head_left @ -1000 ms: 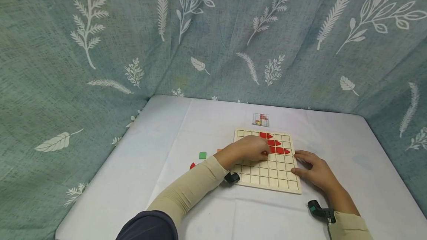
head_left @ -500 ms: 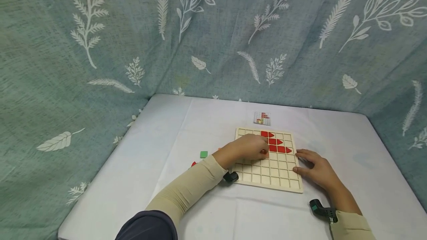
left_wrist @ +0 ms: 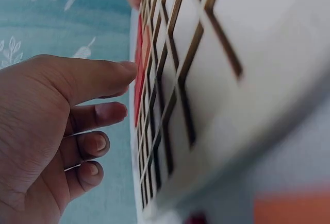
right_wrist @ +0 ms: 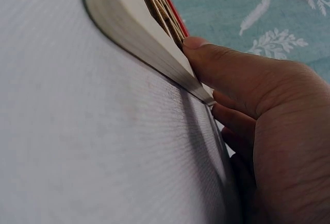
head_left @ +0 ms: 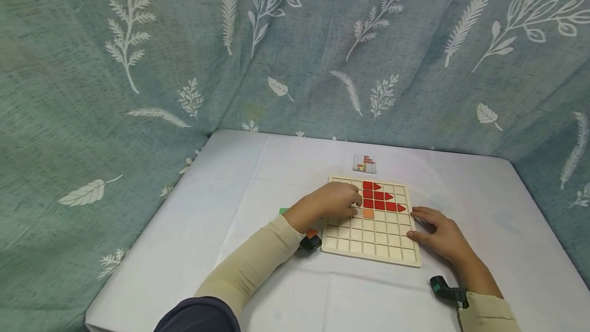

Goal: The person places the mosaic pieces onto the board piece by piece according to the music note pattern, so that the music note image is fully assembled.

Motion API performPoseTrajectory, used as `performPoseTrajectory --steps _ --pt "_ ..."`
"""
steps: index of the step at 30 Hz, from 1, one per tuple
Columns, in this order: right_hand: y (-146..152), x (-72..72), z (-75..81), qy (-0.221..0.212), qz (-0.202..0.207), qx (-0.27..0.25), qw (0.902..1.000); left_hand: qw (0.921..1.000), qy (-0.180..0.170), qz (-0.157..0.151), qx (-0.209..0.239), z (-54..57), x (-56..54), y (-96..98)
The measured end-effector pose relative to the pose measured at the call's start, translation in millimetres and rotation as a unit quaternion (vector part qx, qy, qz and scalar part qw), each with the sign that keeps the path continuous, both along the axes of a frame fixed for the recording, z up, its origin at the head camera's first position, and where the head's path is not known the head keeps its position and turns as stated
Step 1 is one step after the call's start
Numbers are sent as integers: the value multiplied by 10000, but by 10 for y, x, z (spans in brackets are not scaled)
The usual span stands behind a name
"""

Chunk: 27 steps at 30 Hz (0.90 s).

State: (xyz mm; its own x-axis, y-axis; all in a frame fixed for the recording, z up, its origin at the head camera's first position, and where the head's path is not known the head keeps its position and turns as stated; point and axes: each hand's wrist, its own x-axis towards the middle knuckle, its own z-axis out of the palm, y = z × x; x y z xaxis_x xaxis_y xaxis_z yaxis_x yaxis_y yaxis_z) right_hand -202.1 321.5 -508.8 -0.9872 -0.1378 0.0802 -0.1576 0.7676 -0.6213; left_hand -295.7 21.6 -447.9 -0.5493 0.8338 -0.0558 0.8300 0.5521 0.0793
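Compared w/ the prev. frame, L hand point(head_left: 333, 200) has moved a bit to the left, and orange sq. point(head_left: 369, 213) is now uncovered, lying in a cell of grid board point(head_left: 375, 237). Thumb and index of this hand stand apart, other fingers half bent, holding nothing; whether some fingertip touches the board, I cannot tell. R hand point(head_left: 435, 232) keeps thumb and fingers spread, slightly bent, w/ tips touching the board's R edge. Red pcs. point(head_left: 379, 195) make three rows, each ending w/ a point to the right; orange sq. is just below the lowest row, at its left end. Pattern card point(head_left: 365, 164) lies beyond the board. Green pc. point(head_left: 283, 210) is partly hidden by L forearm point(head_left: 258, 252).
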Motion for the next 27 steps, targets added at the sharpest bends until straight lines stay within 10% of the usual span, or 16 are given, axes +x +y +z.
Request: performPoseTrajectory --steps 16,27 --pt "2 23 52 -95 -3 -11 10000 9917 -418 1212 44 10 -111 -725" --pt "-16 15 15 -90 20 -30 10000 9873 -501 1500 175 6 -41 -1153"
